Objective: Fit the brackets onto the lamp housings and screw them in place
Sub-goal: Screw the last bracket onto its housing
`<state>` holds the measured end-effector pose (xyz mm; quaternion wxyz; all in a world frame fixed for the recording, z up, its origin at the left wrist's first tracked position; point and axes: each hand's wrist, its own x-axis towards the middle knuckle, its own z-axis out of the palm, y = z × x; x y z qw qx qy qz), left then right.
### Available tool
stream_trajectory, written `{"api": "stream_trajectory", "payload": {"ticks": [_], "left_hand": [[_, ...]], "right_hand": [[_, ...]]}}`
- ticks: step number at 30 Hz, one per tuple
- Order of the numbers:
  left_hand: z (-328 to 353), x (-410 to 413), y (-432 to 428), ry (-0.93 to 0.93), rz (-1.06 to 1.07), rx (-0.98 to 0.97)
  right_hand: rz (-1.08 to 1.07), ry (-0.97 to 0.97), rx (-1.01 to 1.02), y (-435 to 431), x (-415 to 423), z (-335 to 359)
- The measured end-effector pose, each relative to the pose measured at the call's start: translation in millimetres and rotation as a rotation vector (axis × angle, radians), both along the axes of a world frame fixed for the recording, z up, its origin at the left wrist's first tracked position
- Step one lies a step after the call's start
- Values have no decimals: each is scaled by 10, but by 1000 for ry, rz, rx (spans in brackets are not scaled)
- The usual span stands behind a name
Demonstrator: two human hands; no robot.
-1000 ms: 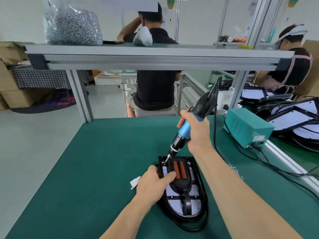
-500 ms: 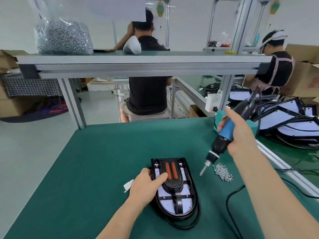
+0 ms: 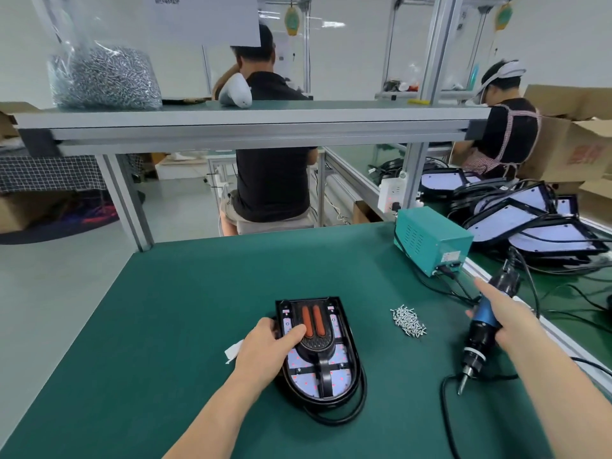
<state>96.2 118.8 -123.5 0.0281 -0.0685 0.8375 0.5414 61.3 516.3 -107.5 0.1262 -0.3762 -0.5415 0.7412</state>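
The lamp housing (image 3: 304,380) is gripped on the counter (image 3: 165,326) by the left hand (image 3: 265,351), thumb on the bracket (image 3: 316,342); right of it the screwdriver (image 3: 480,329) is held by the right hand (image 3: 508,318); screws (image 3: 408,321) should be seated squarely.

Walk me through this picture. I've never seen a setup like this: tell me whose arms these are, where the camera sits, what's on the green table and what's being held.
There is no machine here. These are a person's two bare arms, filmed by a camera worn on the head that looks forward and down. The left hand holds a black lamp housing with a bracket set in it. The right hand grips a blue electric screwdriver, tip pointing down. On the green table there is also a small pile of screws and a teal box with cables.
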Motion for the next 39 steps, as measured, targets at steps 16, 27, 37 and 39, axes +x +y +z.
{"api": "stream_trajectory", "payload": {"ticks": [16,27,37,39], "left_hand": [[-101,-24,1,23,30,-30],[-62,-16,42,99,118,-217],[93,-66,-141,265,211,-579],[118,-121,-197,144,167,-584]], "right_hand": [[-100,-167,594,43,69,-257],[-55,-234,767,-156,-22,-279],[132,-315,832,-396,95,-174],[171,-251,872,-549,207,-115]]}}
